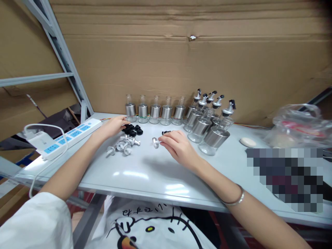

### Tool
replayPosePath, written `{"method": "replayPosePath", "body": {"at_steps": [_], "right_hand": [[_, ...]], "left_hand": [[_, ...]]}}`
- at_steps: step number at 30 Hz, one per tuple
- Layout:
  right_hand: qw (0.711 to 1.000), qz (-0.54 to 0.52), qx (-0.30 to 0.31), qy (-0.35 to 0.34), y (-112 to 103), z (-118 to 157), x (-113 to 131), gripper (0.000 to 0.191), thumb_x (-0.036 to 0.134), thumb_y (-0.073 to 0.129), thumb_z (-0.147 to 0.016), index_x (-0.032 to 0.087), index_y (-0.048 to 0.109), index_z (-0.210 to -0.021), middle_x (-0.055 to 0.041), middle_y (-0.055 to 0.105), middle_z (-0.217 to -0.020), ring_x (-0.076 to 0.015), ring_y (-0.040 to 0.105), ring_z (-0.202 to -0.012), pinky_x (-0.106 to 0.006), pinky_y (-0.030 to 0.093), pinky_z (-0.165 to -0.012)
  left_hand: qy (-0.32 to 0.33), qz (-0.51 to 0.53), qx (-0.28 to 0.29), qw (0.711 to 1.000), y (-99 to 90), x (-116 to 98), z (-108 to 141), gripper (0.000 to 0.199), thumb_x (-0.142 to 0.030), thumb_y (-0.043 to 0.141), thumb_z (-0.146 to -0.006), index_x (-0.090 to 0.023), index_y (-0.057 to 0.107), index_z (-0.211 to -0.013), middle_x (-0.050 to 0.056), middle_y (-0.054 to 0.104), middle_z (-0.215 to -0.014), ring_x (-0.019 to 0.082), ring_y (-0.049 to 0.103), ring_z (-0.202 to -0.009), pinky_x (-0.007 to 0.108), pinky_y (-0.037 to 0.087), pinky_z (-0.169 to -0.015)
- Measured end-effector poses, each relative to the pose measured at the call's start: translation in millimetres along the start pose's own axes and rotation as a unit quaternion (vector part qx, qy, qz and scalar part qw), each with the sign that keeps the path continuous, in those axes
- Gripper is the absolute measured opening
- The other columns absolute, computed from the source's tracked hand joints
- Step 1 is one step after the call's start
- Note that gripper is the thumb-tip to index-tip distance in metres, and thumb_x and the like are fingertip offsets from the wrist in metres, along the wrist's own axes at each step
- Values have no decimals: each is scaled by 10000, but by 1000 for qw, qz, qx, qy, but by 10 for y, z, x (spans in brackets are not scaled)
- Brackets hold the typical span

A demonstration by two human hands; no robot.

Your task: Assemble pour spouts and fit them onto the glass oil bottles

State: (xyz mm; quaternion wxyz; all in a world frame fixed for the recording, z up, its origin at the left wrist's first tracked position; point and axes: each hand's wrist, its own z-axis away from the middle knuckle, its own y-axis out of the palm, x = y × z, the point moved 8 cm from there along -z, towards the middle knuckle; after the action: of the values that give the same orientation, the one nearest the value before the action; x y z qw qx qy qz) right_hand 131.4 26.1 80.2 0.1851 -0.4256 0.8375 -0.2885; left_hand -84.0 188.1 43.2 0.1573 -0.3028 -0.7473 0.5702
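White shirt (155, 221) is seen, frame bottom. Metal spout (155, 143) is pinched by right hand (181, 147), centre; light grip on narrow end advised. Left hand (112, 126) is held at black stoppers (132, 130), centre-left; grip can't be told.

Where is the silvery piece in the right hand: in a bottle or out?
Out: the right hand pinches the silvery piece, apart from every bottle.

Bright glare patches streak the glossy tabletop (155, 164).
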Motion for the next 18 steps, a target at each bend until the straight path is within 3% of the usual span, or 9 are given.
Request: {"method": "replayPosePath", "body": {"at_steps": [5, 10, 14, 18], "right_hand": [[989, -97, 80, 74, 230, 73, -28, 151, 133, 410, -952, 164, 555, -983, -76, 636, -898, -163, 588, -771, -279, 459, -701], [962, -170, 166, 136, 479, 191, -14, 195, 72, 420, -904, 170, 589, -912, -82, 624, -975, -162, 633, -837, -296, 522, -767], [946, -180, 237, 128, 575, 231, 70, 226, 120, 466, -910, 154, 625, -1067, -124, 613, -1179, -204, 631, -1030, -369, 523, -912], [927, -198, 304, 96, 600, 245, 206, 329, 154, 468, -928, 128, 580, -1236, -133, 562, -1312, -216, 550, -1198, -379, 459, -1036]], "left_hand": [[-32, -47, 60, 997, 134, 49, -10, 348, -235, 426, -829, -186, 643, -1096, 93, 592, -1056, 216, 592, -902, 318, 458, -856], [-34, -25, 42, 998, 111, -48, -32, 299, -200, 446, -795, -173, 610, -1043, 84, 591, -1016, 205, 590, -891, 312, 465, -845], [-35, -20, 47, 998, 92, -93, -18, 228, -232, 471, -786, -178, 609, -959, 60, 595, -931, 192, 592, -820, 314, 475, -832], [-33, -13, 30, 999, 2, -174, -2, 300, -254, 431, -815, -179, 599, -1052, 78, 555, -1056, 195, 591, -872, 330, 471, -864]]}}
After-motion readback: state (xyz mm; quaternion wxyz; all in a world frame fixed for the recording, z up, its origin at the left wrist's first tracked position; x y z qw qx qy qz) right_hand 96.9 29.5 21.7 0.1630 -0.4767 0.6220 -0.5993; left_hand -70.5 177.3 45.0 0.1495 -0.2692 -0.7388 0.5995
